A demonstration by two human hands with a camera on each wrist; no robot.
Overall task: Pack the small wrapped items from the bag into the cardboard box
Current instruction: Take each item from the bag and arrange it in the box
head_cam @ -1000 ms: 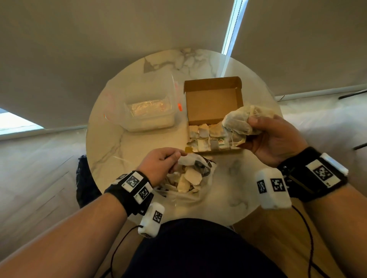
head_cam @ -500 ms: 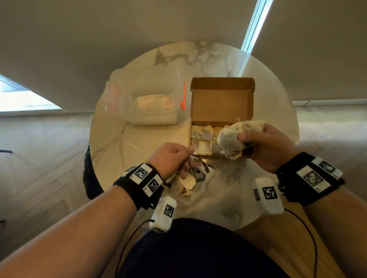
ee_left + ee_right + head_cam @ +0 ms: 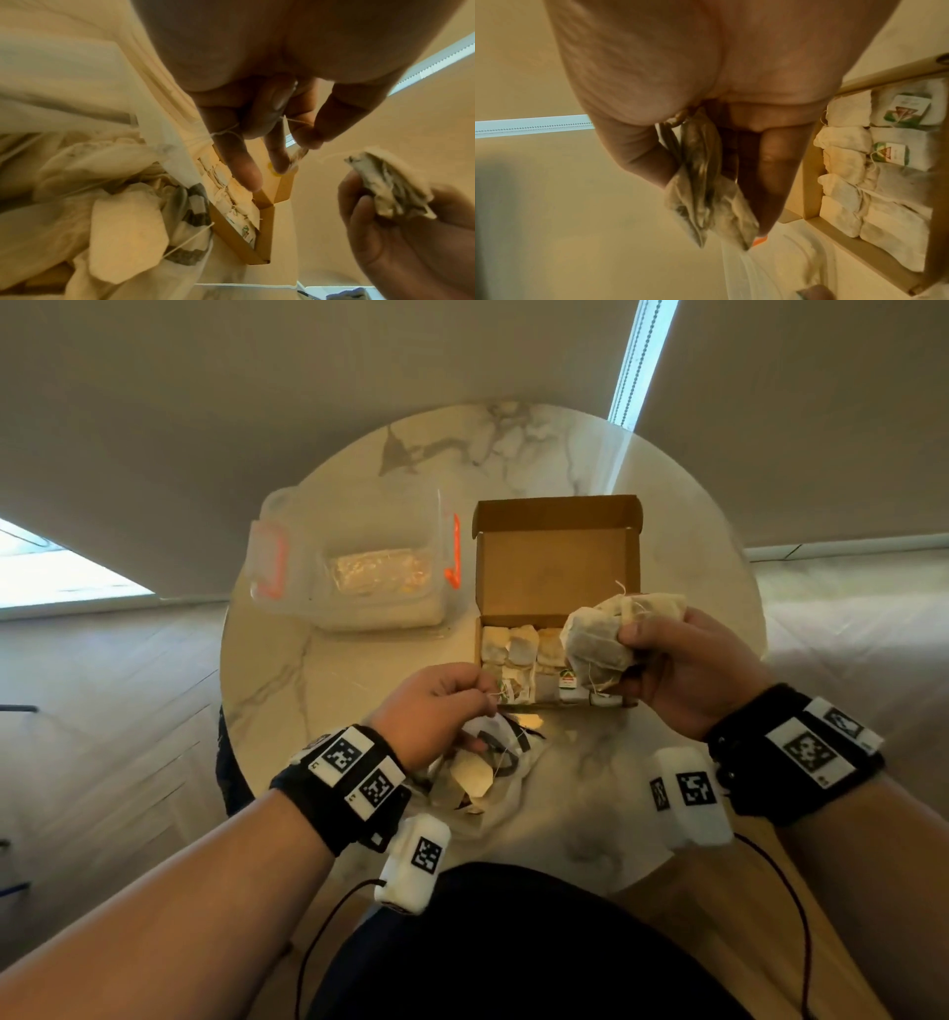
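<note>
The open cardboard box [image 3: 557, 567] stands mid-table, its near half filled with rows of tea bags [image 3: 518, 647]. My right hand [image 3: 678, 670] grips a bunch of tea bags [image 3: 598, 639] above the box's near right corner; in the right wrist view that bunch [image 3: 706, 194] sits between thumb and fingers. My left hand [image 3: 436, 706] hovers over the white plastic bag [image 3: 493, 762] and pinches a thin string [image 3: 226, 131] between thumb and fingers. Loose tea bags [image 3: 126, 237] lie in the bag's mouth. The box corner [image 3: 267, 203] shows just beyond my left fingers [image 3: 244, 172].
A clear lidded plastic container [image 3: 359, 567] with orange clips stands left of the box on the round marble table [image 3: 513, 449]. Wall and window blinds lie beyond the table's far edge. My lap is against the near edge.
My left hand has risen from the bag's mouth toward the box's near left corner, now pinching a string. My right hand keeps its bunch, drawn slightly back over the box.
</note>
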